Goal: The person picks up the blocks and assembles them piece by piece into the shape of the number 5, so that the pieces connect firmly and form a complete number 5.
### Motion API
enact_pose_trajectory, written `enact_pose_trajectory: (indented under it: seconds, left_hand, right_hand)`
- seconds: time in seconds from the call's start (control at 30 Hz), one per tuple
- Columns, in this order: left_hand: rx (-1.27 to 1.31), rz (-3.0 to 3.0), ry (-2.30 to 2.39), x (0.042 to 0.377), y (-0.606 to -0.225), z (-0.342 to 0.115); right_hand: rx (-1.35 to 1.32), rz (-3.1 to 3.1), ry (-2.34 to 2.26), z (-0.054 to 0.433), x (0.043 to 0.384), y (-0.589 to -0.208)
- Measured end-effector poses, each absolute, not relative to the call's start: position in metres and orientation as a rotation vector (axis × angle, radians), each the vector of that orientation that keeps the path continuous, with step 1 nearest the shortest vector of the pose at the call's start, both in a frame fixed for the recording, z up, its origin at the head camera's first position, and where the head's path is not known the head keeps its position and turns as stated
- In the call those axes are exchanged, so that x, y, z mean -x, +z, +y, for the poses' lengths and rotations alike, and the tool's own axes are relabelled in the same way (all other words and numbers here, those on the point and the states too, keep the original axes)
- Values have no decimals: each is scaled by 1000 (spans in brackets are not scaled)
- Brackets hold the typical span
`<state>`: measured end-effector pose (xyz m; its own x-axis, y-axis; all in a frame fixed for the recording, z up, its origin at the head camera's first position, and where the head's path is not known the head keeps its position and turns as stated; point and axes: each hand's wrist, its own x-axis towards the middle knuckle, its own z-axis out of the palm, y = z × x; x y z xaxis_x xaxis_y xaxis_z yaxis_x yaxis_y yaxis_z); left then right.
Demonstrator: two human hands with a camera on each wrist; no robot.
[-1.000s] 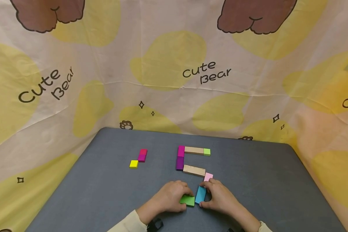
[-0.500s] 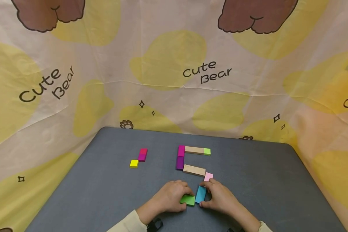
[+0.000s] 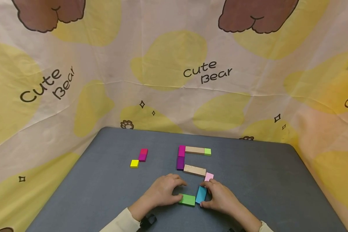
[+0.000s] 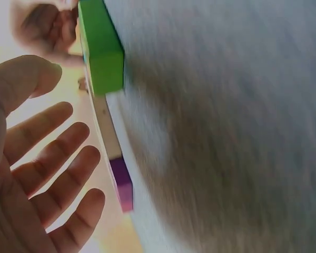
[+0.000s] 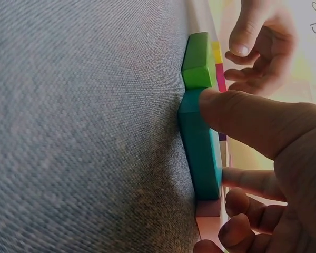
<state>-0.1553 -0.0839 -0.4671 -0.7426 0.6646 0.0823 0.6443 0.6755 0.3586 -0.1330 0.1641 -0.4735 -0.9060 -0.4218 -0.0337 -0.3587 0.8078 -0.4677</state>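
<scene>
A green block (image 3: 187, 199) lies flat on the grey table, its right end against the lower end of a blue block (image 3: 201, 194). My left hand (image 3: 163, 190) hovers just left of the green block, fingers spread and apart from it in the left wrist view. Thumb and index finger of my right hand (image 3: 220, 196) pinch the blue block at its two ends. Above the blue block sits a pink block (image 3: 208, 176), partly hidden by the right fingers. It meets a plain wooden block (image 3: 194, 170), which joins a purple block (image 3: 180, 163).
A magenta block (image 3: 181, 150), another wooden block (image 3: 195, 150) and a small lime block (image 3: 207, 151) form the far row. Left of them lie a yellow block (image 3: 134, 163) and a red-and-magenta pair (image 3: 143, 155). A printed cloth (image 3: 168, 64) hangs behind the table.
My left hand has let go of the green block and shifted up and left, its fingers opening. The right hand and the blocks have stayed in place.
</scene>
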Motion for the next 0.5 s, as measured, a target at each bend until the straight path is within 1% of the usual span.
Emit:
enact_pose_trajectory:
  seconds: [0.2, 0.5]
  left_hand:
    - [-1031, 2904, 596, 160, -461, -104]
    - [-986, 3005, 639, 170, -456, -129]
  right_hand:
    - [598, 2833, -687, 163, 135, -473]
    - [598, 2833, -687, 164, 134, -473]
